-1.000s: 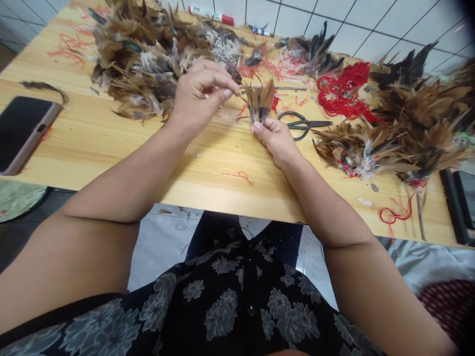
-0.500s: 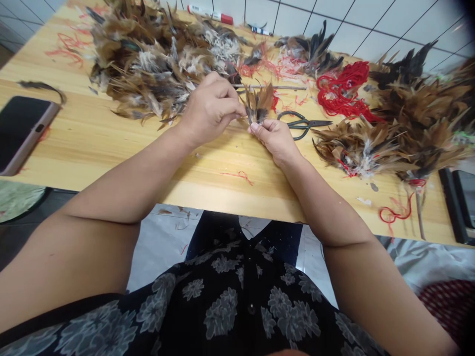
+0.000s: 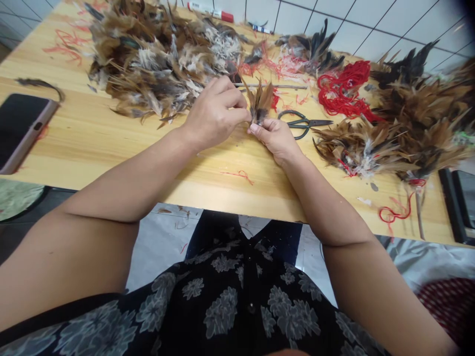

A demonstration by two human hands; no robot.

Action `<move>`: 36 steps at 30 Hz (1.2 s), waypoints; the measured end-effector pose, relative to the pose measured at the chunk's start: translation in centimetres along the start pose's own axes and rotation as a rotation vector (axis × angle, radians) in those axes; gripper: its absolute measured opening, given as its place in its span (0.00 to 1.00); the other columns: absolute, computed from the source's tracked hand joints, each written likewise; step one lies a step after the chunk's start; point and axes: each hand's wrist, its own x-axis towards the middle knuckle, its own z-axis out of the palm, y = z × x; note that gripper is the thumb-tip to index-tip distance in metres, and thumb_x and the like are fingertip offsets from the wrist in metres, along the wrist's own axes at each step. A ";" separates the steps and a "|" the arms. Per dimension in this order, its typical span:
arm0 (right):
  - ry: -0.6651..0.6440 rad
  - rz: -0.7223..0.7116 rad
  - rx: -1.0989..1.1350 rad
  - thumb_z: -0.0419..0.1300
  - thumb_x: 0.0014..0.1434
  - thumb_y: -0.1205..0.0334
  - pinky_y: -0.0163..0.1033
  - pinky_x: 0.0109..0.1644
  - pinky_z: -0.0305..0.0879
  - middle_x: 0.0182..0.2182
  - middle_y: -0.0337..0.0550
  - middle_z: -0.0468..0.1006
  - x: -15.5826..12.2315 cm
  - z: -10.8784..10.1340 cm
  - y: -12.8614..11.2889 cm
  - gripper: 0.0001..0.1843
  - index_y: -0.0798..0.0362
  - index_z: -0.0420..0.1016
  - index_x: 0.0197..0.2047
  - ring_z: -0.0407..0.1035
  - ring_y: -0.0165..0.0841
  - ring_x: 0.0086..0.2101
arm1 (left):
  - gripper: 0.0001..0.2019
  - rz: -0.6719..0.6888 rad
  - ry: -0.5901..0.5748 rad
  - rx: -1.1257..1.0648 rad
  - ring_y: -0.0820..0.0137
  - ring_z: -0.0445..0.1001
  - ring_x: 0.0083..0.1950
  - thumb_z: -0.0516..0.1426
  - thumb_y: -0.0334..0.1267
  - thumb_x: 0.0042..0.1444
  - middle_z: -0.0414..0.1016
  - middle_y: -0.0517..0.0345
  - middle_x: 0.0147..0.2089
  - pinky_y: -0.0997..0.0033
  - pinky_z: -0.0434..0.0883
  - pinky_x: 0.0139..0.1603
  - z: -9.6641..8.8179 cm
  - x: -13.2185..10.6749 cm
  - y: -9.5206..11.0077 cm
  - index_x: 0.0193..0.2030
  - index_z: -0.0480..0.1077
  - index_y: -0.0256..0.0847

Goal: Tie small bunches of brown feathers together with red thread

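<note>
Between thumb and fingers, my right hand point(image 3: 276, 136) pinches a small bunch of brown feathers point(image 3: 261, 101) by its dark base, with the tips pointing up and away from me. My left hand point(image 3: 220, 111) is closed in a pinch against the bunch's left side, where a slim feather point(image 3: 245, 88) rises by its fingertips. The quills inside the left pinch are hidden. Just right of the bunch lie black-handled scissors point(image 3: 304, 122), apart from both hands. A thin stick point(image 3: 285, 87) lies behind the bunch.
A large feather heap point(image 3: 148, 64) spreads at back left. Red string point(image 3: 345, 91) lies behind the scissors, with tied feather bundles point(image 3: 419, 123) at right. A phone point(image 3: 24, 128) rests at left, a marker point(image 3: 210, 12) by the tiled wall. Red thread scraps point(image 3: 239, 174) lie near the front.
My left hand has moved slightly right and down, bringing its fingertips against the bunch. My right hand keeps its hold in nearly the same place.
</note>
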 end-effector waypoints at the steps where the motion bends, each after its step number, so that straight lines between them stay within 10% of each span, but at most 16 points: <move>1: -0.008 -0.008 0.000 0.89 0.57 0.28 0.40 0.48 0.74 0.33 0.36 0.76 0.1 -0.1 0.2 0.36 0.49 0.81 0.36 0.70 0.33 0.41 | 0.26 0.016 0.004 0.019 0.41 0.78 0.58 0.53 0.57 0.90 0.88 0.44 0.50 0.28 0.75 0.64 -0.3 -0.1 0.3 0.46 0.89 0.55; 7: 0.035 0.012 0.046 0.87 0.67 0.37 0.38 0.48 0.73 0.33 0.36 0.73 0.0 -0.2 0.4 0.32 0.48 0.75 0.35 0.70 0.32 0.41 | 0.19 -0.016 0.146 0.065 0.40 0.73 0.65 0.62 0.58 0.82 0.84 0.41 0.64 0.27 0.72 0.68 -1.3 -0.6 -2.3 0.67 0.87 0.55; 12: 0.070 0.037 0.082 0.85 0.69 0.36 0.36 0.43 0.71 0.33 0.36 0.73 -0.3 0.1 -1.1 0.34 0.47 0.70 0.34 0.69 0.31 0.39 | 0.38 -0.295 -0.030 -0.161 0.45 0.68 0.71 0.64 0.81 0.75 0.83 0.48 0.65 0.33 0.66 0.81 0.4 -1.2 -5.8 0.67 0.84 0.49; 22: 0.039 0.033 0.053 0.91 0.55 0.27 0.37 0.43 0.73 0.29 0.36 0.68 -1.2 0.5 -2.5 0.44 0.44 0.65 0.31 0.73 0.35 0.42 | 0.35 -0.350 -0.139 -0.472 0.53 0.84 0.50 0.63 0.80 0.72 0.92 0.52 0.52 0.49 0.82 0.54 1.4 0.0 0.3 0.52 0.85 0.47; 30: 0.115 0.040 0.069 0.85 0.71 0.39 0.38 0.42 0.67 0.30 0.34 0.69 -0.4 0.2 -1.5 0.33 0.46 0.69 0.33 0.63 0.30 0.35 | 0.34 -0.312 -0.163 -0.344 0.56 0.81 0.58 0.55 0.77 0.83 0.91 0.55 0.54 0.48 0.78 0.64 1.0 -0.5 -1.8 0.58 0.84 0.48; 36: 0.126 0.039 0.029 0.84 0.70 0.33 0.39 0.42 0.65 0.31 0.35 0.68 -0.3 0.1 -0.9 0.35 0.46 0.70 0.33 0.66 0.33 0.37 | 0.26 -0.262 0.015 -0.241 0.52 0.85 0.56 0.61 0.71 0.82 0.92 0.53 0.52 0.42 0.80 0.63 -0.5 -0.2 0.2 0.49 0.90 0.55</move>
